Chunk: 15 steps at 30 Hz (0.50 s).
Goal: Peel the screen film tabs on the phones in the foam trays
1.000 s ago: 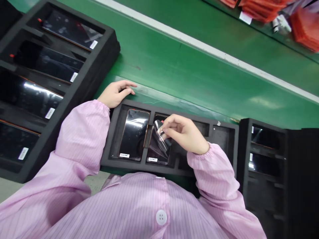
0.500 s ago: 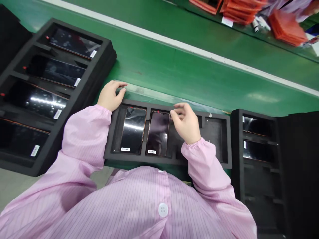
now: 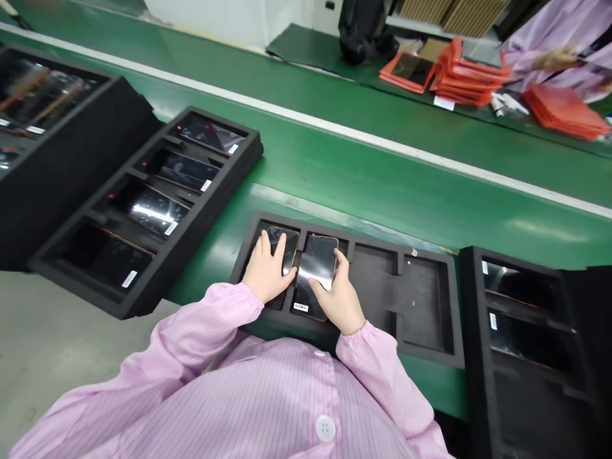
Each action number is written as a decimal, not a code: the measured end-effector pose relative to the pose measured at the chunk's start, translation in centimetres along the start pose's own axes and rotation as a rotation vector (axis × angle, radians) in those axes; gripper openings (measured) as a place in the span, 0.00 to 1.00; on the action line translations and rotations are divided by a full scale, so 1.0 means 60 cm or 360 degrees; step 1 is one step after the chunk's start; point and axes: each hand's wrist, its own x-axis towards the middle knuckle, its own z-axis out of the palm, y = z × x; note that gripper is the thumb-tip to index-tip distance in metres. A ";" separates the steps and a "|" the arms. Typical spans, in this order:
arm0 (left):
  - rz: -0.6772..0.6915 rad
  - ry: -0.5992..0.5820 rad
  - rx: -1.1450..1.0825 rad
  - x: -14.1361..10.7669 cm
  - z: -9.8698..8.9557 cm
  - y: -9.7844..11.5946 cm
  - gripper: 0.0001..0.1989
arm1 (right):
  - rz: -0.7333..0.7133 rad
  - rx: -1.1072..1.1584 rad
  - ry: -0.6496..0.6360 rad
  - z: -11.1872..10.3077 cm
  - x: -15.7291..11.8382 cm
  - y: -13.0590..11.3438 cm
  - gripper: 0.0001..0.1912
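Observation:
In front of me lies a black foam tray (image 3: 458,306) with two phones in its left compartments. My left hand (image 3: 268,268) rests over the leftmost phone (image 3: 289,243), its fingers spread and covering much of the screen. My right hand (image 3: 340,293) holds the second phone (image 3: 312,264) by its right side, thumb on the screen and fingers at the edge. That phone has a white label near its bottom and a red tab at its top, and it looks slightly raised at the right.
Foam trays with phones stand at the left (image 3: 191,223) and far left (image 3: 95,140); another (image 3: 473,319) is at the right. Orange pouches (image 3: 471,73) are stacked across the green bench (image 3: 382,172), near another person's pink sleeve (image 3: 535,48).
My left hand has left the tray's upper left corner and come down onto the left phone. My right hand has moved onto the second phone and taken hold of it. The view has shifted too.

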 end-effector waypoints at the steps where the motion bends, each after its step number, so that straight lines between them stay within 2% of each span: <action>1: -0.0006 -0.0024 -0.0012 0.006 -0.005 -0.001 0.41 | -0.0060 0.0137 -0.0002 -0.002 0.002 -0.003 0.42; 4: -0.0024 -0.0102 0.0003 0.017 -0.029 0.005 0.40 | -0.0193 0.0171 -0.0036 -0.023 0.006 -0.019 0.39; 6: -0.0087 -0.0132 -0.0021 0.017 -0.049 0.013 0.38 | -0.0222 -0.0047 -0.0045 -0.043 0.007 -0.035 0.34; 9: -0.0236 -0.0135 -0.0162 0.014 -0.086 0.012 0.34 | -0.0207 -0.0521 0.0052 -0.058 0.004 -0.055 0.28; 12: -0.0334 -0.0089 -0.0240 0.014 -0.120 -0.016 0.30 | -0.0149 -0.0781 0.0044 -0.041 0.003 -0.067 0.29; 14: -0.0350 -0.0052 -0.0346 0.013 -0.132 -0.041 0.27 | -0.0147 -0.0774 0.0011 -0.018 0.005 -0.070 0.33; 15: -0.0359 -0.0029 -0.0525 0.013 -0.133 -0.052 0.25 | -0.0156 -0.0747 0.0014 -0.007 0.006 -0.069 0.35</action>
